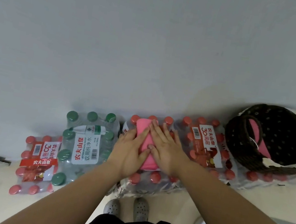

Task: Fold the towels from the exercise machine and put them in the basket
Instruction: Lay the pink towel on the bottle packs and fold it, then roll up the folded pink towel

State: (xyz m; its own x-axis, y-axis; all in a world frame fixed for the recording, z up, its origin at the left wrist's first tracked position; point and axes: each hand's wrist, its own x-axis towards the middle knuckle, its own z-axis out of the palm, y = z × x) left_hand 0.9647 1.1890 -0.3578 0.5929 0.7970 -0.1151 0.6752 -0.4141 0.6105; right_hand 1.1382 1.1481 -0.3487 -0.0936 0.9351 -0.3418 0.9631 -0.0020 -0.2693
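**Two hands pressed a pink towel flat**

Down low were two grey shoes [127, 208] on the pale floor [176, 209]. Just past them sat a pack of red-capped bottles [149, 179]. On top of that pack lay a folded pink towel [145, 146]. The left hand [129, 153] lay flat on the towel's left side, fingers spread a little. The right hand [164, 149] lay flat on its right side, fingers together. Both thumbs almost touched.

To the left stood a pack of green-capped bottles [83, 146] and another red-capped pack [38, 164]. To the right was one more red pack [207, 146]. Farther right, a dark woven basket [282, 140] sat on top of bottles, with another pink towel [256, 131] inside it. Behind everything was a plain grey wall [154, 45].
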